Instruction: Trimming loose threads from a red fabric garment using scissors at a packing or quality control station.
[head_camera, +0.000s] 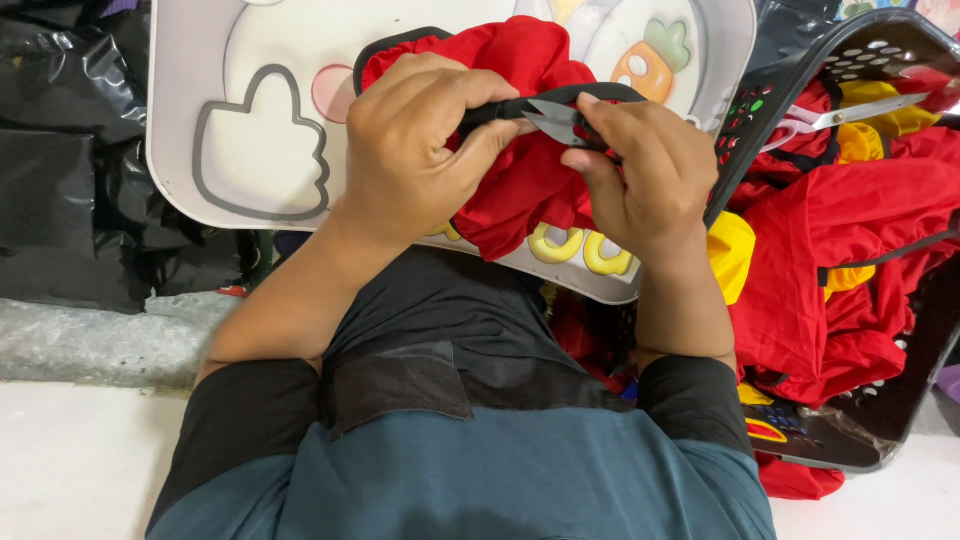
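Between both hands, over the lap board (200, 60): black trim (600, 93) of red garment (520, 190) running left-right, my left hand (415, 145) pinching it, my right hand (650, 170) gripping thread snips (552, 120).

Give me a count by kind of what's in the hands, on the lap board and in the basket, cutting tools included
Thread snips, in the right hand: 1
Large scissors, white-handled, on the basket pile: 1
Red garment with black trim, gripped by the left hand: 1
Cartoon-printed lap board: 1
Dark perforated basket, heaped with red and yellow garments too tangled to count: 1
Total: 5
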